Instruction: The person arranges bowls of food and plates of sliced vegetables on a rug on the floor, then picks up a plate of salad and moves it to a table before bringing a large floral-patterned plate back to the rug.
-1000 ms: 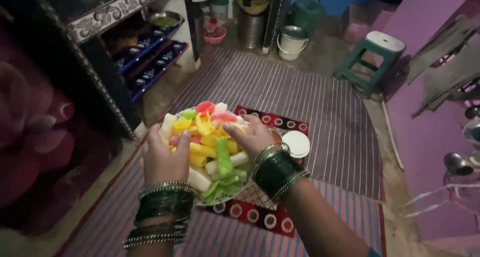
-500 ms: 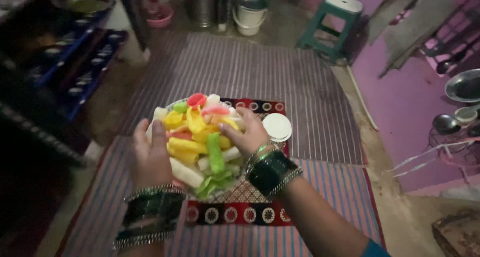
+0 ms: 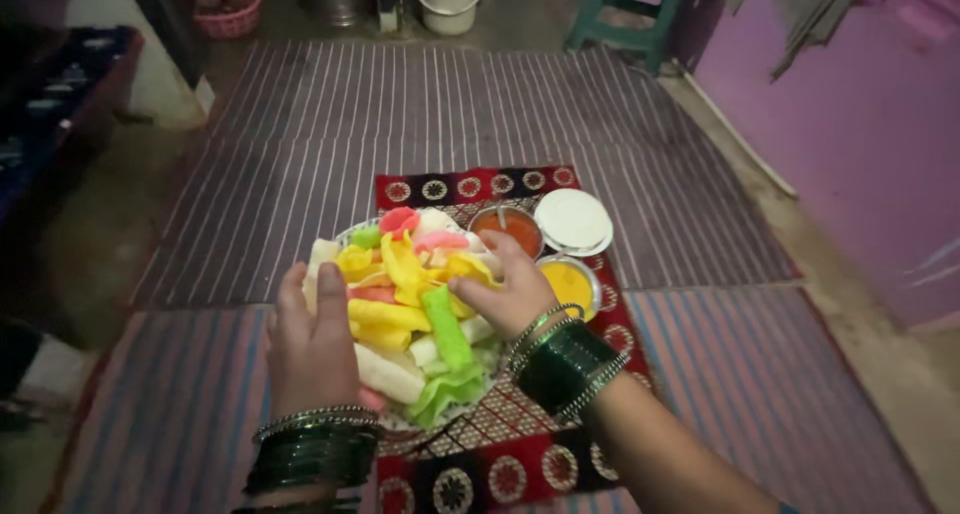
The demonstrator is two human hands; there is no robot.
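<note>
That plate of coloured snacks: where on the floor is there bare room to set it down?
The plate, held by left hand and right hand, hangs over the red patterned mat. Its right side is crowded: red sauce bowl, yellow sauce bowl, white lid. The mat's left part and the striped rug beyond lie bare.

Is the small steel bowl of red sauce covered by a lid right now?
No. The small steel bowl of red sauce stands open on the red patterned mat, its sauce showing, beside the round white lidded container.
</note>
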